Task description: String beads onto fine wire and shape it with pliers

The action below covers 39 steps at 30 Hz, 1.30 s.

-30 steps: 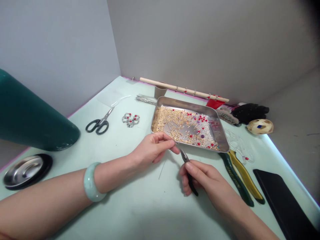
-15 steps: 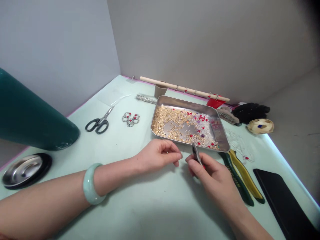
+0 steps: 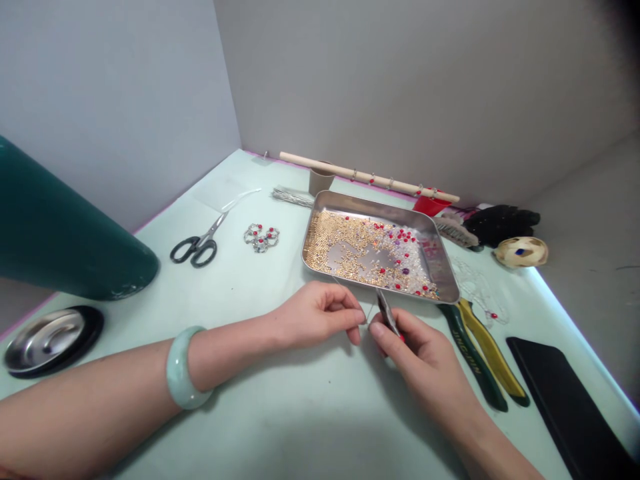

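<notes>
My left hand (image 3: 325,315), below a green bangle (image 3: 185,368) on the wrist, pinches a thin wire (image 3: 371,311) between thumb and forefinger. Close to its right, my right hand (image 3: 410,343) is closed on small pliers (image 3: 387,312), whose jaws point up toward the tray's near edge. The tips of both hands nearly meet at the wire. Just beyond them a metal tray (image 3: 375,202) holds gold, clear and red beads. A small beaded piece (image 3: 261,238) with red beads lies left of the tray.
Black-handled scissors (image 3: 201,245), a dark green cylinder (image 3: 75,233) and a round metal dish (image 3: 47,339) stand left. Green-yellow pliers (image 3: 493,357) and a black flat object (image 3: 565,400) lie right. A wooden rod (image 3: 370,177) with beaded rings runs behind the tray.
My right hand has moved slightly left with the pliers, closer to my left hand. The pliers' tips have shifted left, and more of the wire shows between the hands.
</notes>
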Each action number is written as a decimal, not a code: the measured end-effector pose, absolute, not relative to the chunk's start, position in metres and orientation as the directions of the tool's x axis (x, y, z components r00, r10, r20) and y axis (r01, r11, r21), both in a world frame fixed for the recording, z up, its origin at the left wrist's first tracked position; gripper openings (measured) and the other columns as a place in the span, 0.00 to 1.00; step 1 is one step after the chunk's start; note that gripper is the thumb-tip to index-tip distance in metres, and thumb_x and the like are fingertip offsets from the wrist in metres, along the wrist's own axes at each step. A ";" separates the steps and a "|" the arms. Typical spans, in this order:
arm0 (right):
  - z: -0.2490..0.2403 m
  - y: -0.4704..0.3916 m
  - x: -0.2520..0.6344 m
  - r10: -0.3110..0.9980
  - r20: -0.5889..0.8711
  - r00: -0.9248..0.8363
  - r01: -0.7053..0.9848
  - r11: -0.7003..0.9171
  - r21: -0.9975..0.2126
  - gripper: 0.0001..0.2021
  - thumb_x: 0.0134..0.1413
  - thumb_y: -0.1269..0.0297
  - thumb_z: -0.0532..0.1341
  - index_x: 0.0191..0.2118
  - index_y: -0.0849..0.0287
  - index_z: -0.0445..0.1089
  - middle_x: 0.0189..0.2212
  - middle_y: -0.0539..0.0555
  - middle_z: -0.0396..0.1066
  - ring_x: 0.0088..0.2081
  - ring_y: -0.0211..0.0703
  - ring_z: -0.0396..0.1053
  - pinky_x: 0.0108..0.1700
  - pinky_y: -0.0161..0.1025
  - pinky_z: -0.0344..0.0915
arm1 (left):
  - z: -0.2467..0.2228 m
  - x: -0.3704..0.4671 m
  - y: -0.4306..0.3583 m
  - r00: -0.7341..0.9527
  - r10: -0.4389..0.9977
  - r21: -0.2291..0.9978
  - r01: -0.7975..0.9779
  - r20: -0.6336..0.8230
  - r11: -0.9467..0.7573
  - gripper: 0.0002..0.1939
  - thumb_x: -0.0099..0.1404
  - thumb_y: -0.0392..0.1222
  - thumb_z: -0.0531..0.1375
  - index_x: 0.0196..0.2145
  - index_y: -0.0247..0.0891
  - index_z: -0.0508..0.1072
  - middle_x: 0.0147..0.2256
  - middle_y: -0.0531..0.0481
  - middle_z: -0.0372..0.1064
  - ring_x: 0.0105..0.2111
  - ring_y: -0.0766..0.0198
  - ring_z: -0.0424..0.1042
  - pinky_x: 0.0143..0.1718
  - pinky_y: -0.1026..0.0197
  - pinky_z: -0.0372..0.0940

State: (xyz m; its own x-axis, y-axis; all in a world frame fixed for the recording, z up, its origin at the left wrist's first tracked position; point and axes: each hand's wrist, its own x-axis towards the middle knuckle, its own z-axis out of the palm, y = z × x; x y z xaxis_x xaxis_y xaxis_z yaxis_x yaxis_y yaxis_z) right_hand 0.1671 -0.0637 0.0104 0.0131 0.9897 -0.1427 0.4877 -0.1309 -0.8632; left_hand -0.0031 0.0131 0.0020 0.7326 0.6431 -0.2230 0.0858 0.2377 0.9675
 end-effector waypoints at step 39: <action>-0.010 -0.068 0.157 0.988 0.151 0.036 0.354 0.129 -0.926 0.03 0.57 0.64 0.60 0.35 0.54 0.71 0.28 0.49 0.68 0.28 0.37 0.65 0.29 0.35 0.59 | 0.004 -0.005 0.004 0.766 0.554 0.934 0.353 -0.325 0.060 0.12 0.58 0.46 0.60 0.25 0.34 0.70 0.18 0.57 0.62 0.18 0.73 0.56 0.19 0.70 0.53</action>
